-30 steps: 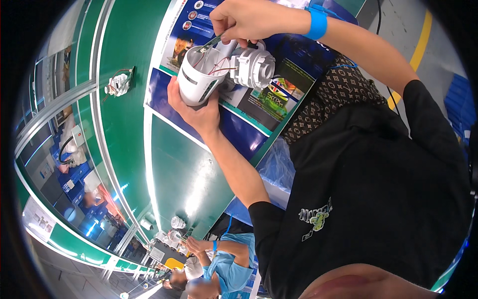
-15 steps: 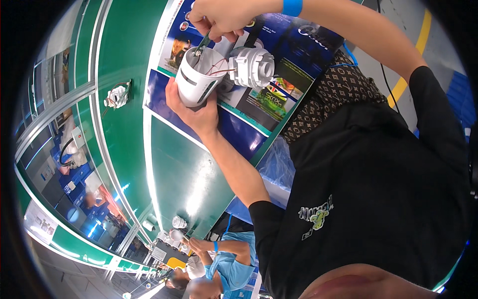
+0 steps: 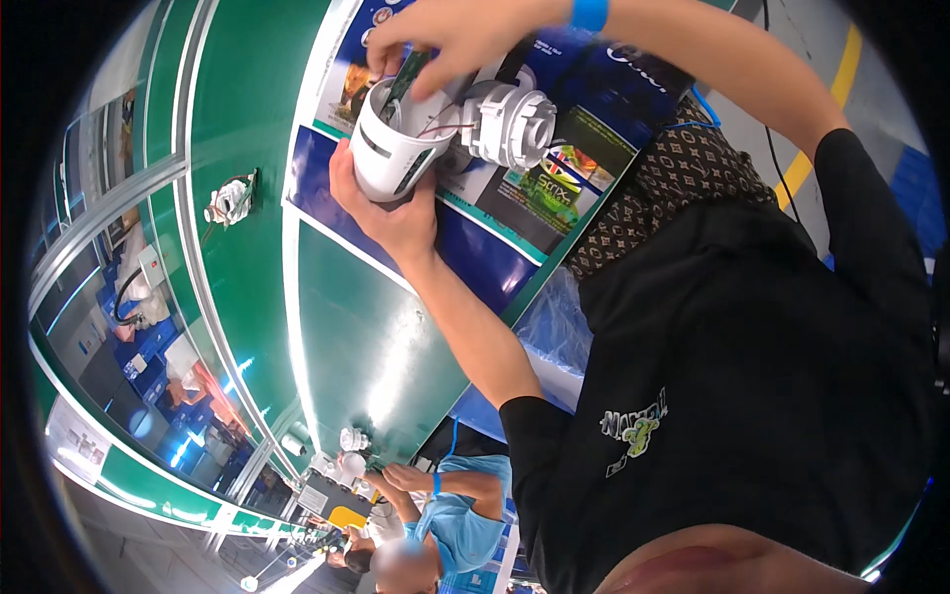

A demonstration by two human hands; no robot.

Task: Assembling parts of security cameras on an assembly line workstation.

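Left hand [image 3: 391,213] grips the white housing [image 3: 396,148]; right hand [image 3: 455,35] pinches a green board [image 3: 406,79] inside; forcing it could snag the wires [image 3: 445,127]

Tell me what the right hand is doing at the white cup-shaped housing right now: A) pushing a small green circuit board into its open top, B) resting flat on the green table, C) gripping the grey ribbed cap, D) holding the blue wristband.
A: the right hand pinches a small green circuit board in the open top of the white housing, which the left hand cradles from below.
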